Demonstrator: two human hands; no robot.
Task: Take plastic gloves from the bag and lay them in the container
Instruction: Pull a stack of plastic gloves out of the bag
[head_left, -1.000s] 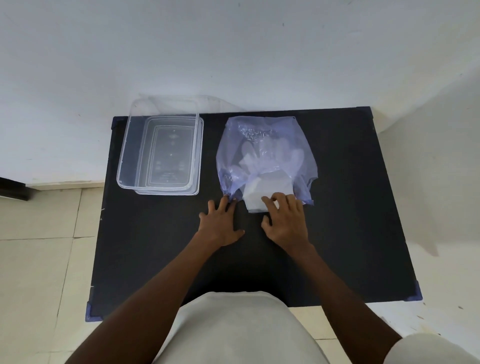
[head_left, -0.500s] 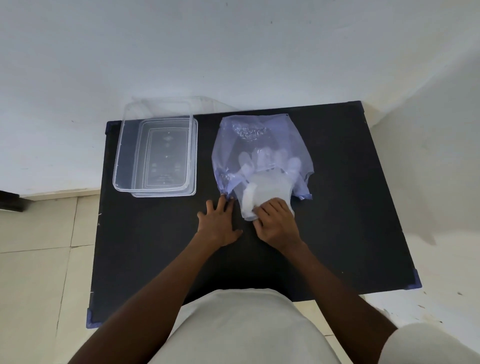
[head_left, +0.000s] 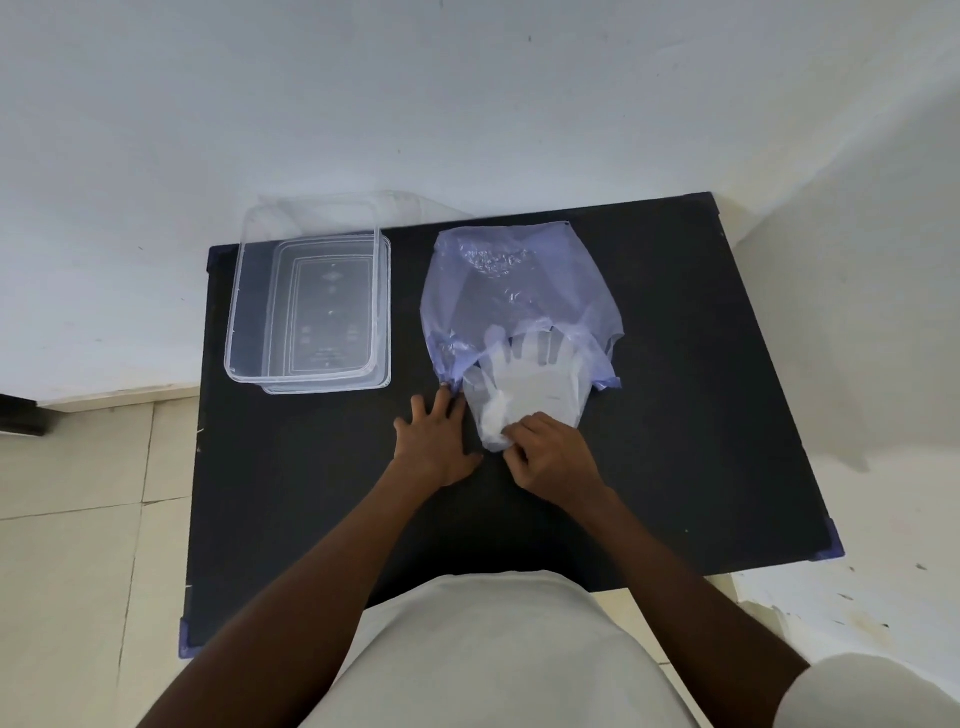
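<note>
**Gloves halfway out of the bag, container waiting at the left**

Head view: you are looking down on a black table (head_left: 675, 415) pushed against a white wall (head_left: 467, 93). Your left hand (head_left: 434, 447) lies flat on the tabletop with its fingers spread, the fingertips touching the near left corner of the purple bag (head_left: 519, 291) as if pinning it down. Your right hand (head_left: 553, 460) sits just beside the left one, its fingers curled and pinched on the near edge of the plastic gloves (head_left: 524, 395). The gloves form a translucent whitish bundle; the wrist end is bunched at your right fingertips and lies outside the bag mouth on the table, while the finger shapes of the gloves show through the thin purple film farther from you. The bag lies flat, its mouth turned toward you and its closed end near the far table edge.

The clear plastic container (head_left: 306, 306) stands at the far left of the table, well apart from the bag, open at the top. Something clear and flat lies under it, jutting out at its right and near sides; you cannot tell what it is. To your left, pale floor tiles (head_left: 78, 545) show beside the table.
</note>
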